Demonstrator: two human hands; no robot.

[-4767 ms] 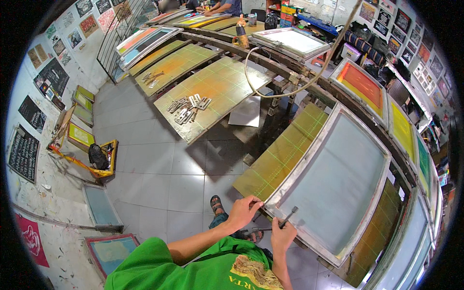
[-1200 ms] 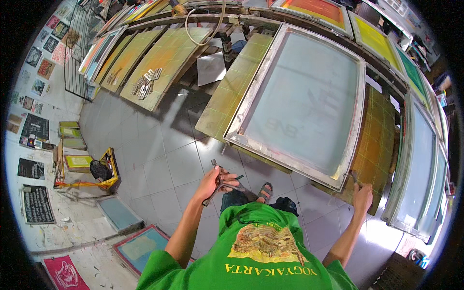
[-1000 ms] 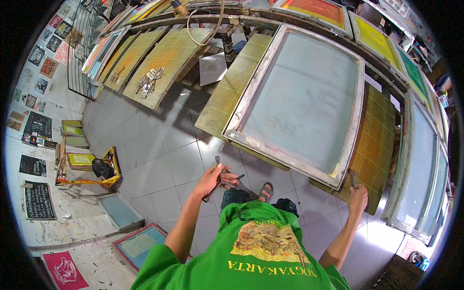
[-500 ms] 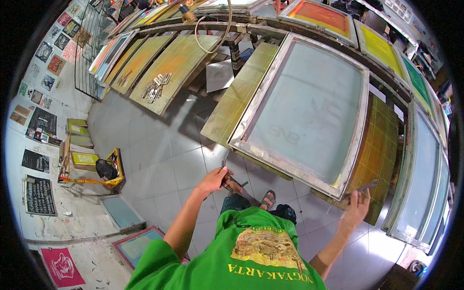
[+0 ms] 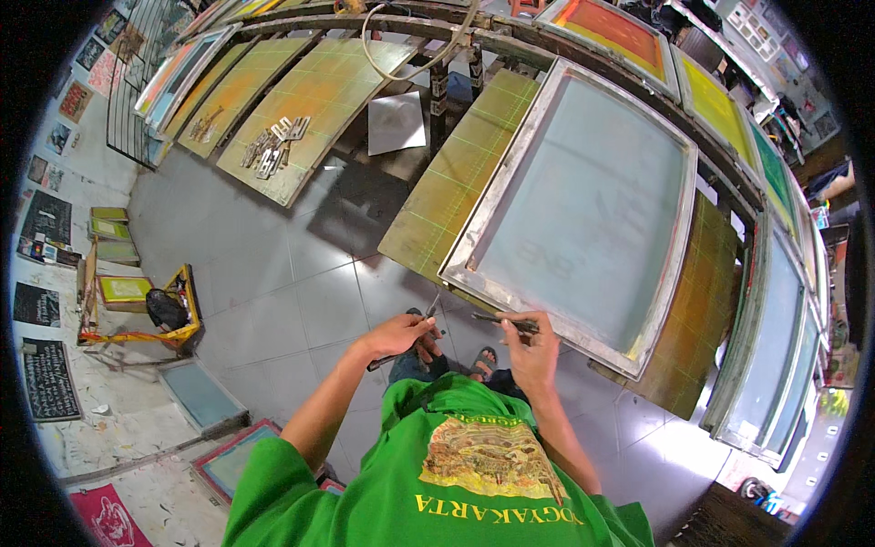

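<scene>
My left hand (image 5: 401,335) is closed around a slim tool with a metal tip (image 5: 434,304); a dark end sticks out below the palm. My right hand (image 5: 536,351) pinches a slim dark tool (image 5: 488,317), which points left toward my left hand. I cannot make out the exact kind of either. Both hands are in front of my body, just short of the near edge of a large screen-printing frame (image 5: 474,283) with pale blue-grey mesh. The frame lies tilted over a green-lined printing board (image 5: 437,196).
Several metal hinge clamps (image 5: 271,150) lie on another printing board (image 5: 337,82) at the left. More frames with coloured mesh, one orange-red (image 5: 612,32), line the back and right. A yellow crate (image 5: 191,314) stands on the tiled floor (image 5: 301,314), left.
My right hand has moved left with its tool, from the frame's right near corner to close by my left hand. The left hand still holds its tool. The view has shifted slightly.
</scene>
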